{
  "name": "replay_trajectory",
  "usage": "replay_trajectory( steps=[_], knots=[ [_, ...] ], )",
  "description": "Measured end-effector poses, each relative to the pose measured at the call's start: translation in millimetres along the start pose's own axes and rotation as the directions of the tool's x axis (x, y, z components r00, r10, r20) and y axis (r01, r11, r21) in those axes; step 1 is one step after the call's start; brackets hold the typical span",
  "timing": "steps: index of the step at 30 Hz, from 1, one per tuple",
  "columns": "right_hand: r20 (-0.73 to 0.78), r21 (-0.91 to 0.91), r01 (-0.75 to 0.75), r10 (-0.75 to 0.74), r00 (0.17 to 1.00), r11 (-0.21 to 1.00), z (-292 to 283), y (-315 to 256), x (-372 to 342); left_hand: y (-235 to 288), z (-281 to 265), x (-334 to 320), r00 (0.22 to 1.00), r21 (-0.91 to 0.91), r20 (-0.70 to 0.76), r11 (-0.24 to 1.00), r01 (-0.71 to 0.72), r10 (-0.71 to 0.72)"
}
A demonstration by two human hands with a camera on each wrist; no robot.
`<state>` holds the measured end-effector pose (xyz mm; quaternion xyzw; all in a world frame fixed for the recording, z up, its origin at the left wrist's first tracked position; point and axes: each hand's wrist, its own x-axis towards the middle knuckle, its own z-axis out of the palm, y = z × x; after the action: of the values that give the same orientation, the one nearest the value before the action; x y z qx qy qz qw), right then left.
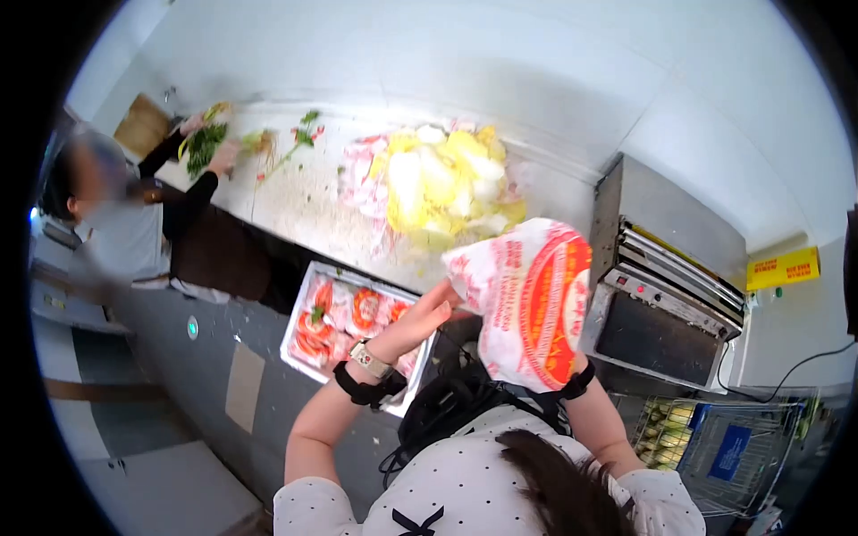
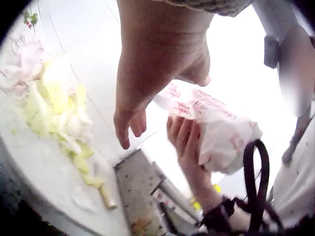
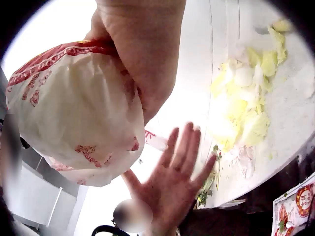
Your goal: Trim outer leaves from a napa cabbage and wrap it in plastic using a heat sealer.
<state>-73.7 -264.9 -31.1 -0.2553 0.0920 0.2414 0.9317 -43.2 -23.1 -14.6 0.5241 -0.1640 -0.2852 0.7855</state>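
My right hand (image 2: pixel 189 152) grips a bulging white plastic bag (image 1: pixel 536 304) with red and orange print, its fingers curled round one side in the left wrist view. The head view hides that hand behind the bag, and the bag's contents are covered. Spread with straight fingers, my left hand (image 3: pixel 172 182) is beside the bag and holds nothing. Beyond both hands, a heap of pale yellow cabbage leaves (image 1: pixel 447 179) lies on the white counter (image 1: pixel 299 210). Crumpled pink-and-white wrappers (image 1: pixel 362 174) lie at the heap's left.
A white box (image 1: pixel 288 344) of red-printed packs stands below the counter edge. Far left, another person handles leafy greens (image 1: pixel 206 150). On the right are a steel wrapping machine (image 1: pixel 666 205), a yellow box (image 1: pixel 783 268) and a wire cart (image 1: pixel 760 447).
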Motion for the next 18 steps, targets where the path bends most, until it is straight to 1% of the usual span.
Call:
replay_trajectory(
  steps=[1,2,3,4,5,6,7,8,9,10,12,14,16,18],
  knots=[
    [0.062,0.198,-0.041,0.029,0.998,0.979,0,-1,5,-7,-4,7,0.997,-0.106,0.031,0.991,0.077,-0.074],
    [0.076,0.171,0.002,-0.016,0.997,0.985,-6,1,11,22,22,12,0.972,-0.050,-0.111,0.978,0.201,-0.205],
    [-0.095,-0.104,0.105,-0.115,0.989,0.989,26,-5,1,24,26,18,0.972,-0.041,-0.142,0.982,0.182,-0.186],
    [-0.172,-0.179,0.109,-0.140,0.975,0.978,20,-6,4,24,27,22,0.970,-0.033,-0.171,0.985,0.167,-0.170],
    [-0.067,-0.174,0.142,-0.156,0.985,0.974,2,-6,9,22,26,25,0.934,-0.083,-0.287,0.977,0.195,-0.211],
    [0.036,-0.170,0.177,-0.173,0.984,0.969,-7,-8,15,16,20,28,0.938,-0.012,-0.289,0.981,0.195,-0.191],
    [0.005,-0.133,0.149,-0.149,0.989,0.980,-14,-11,17,12,17,29,0.945,0.076,-0.289,0.980,0.182,-0.153],
    [0.040,-0.052,0.171,-0.169,0.985,0.984,-13,-14,19,10,18,31,0.950,0.159,-0.289,0.973,0.165,-0.114],
    [0.069,-0.056,0.223,-0.220,0.973,0.973,-12,-16,18,6,18,35,0.943,0.233,-0.334,0.970,0.070,0.012],
    [0.098,-0.060,0.271,-0.265,0.959,0.961,-8,-18,18,8,15,35,0.927,0.184,-0.371,0.983,0.017,0.054],
    [-0.015,-0.132,0.268,-0.272,0.962,0.954,-7,-18,19,27,9,35,0.884,0.093,-0.449,0.991,-0.101,0.132],
    [-0.099,-0.197,0.262,-0.285,0.953,0.945,-10,-16,23,51,8,30,0.890,-0.034,-0.422,0.978,-0.205,0.172],
    [-0.154,-0.261,0.251,-0.296,0.943,0.932,-19,-13,30,69,18,27,0.852,-0.069,-0.438,0.934,-0.350,0.287],
    [-0.195,-0.217,0.232,-0.275,0.941,0.948,-21,-9,34,73,12,23,0.891,0.123,-0.302,0.941,-0.316,0.339]
  ],
)
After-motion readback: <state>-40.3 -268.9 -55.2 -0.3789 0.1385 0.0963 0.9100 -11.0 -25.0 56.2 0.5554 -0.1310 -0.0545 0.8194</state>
